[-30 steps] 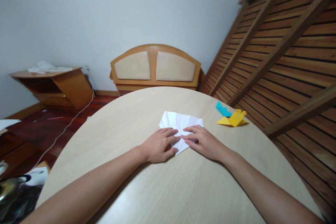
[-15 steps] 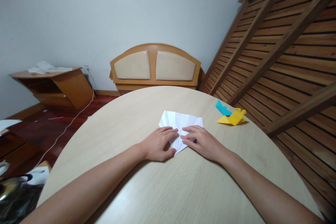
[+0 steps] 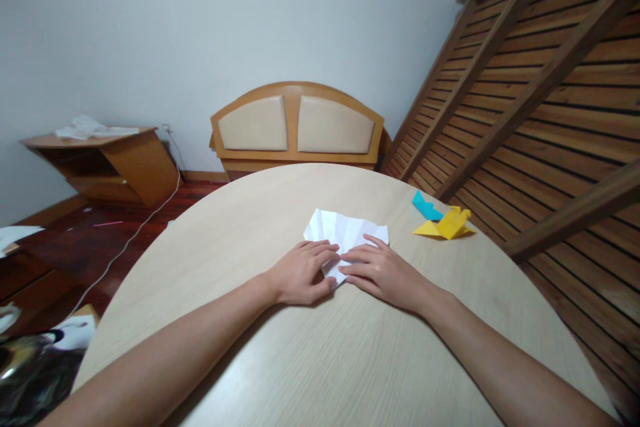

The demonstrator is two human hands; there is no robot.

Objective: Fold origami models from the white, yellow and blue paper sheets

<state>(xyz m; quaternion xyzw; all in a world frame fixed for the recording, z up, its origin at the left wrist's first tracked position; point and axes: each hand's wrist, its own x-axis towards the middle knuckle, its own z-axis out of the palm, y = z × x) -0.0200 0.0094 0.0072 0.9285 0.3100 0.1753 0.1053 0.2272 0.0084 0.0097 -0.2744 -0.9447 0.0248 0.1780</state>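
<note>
A creased sheet of white paper (image 3: pixel 334 225) lies on the round wooden table (image 3: pixel 280 367), its near part partly hidden under my fingers. My left hand (image 3: pixel 304 273) rests on the paper's left side, fingers stretched out flat and thumb apart. From the right, my right hand (image 3: pixel 377 270) lies over the paper's right side with its fingers spread, the fingertips close to those of my left hand. Both hands press the paper from above without gripping it.
Toward the table's right edge sit a yellow folded paper figure (image 3: pixel 447 223) and a blue folded paper piece (image 3: pixel 426 207). Beyond the table stands a headboard (image 3: pixel 295 90). A slatted wooden frame (image 3: pixel 530 100) leans at the right, and a low cabinet (image 3: pixel 130 167) stands at the left.
The fingers of my right hand have spread and shifted slightly left across the paper, covering more of its near part. My left hand stays nearly in place.
</note>
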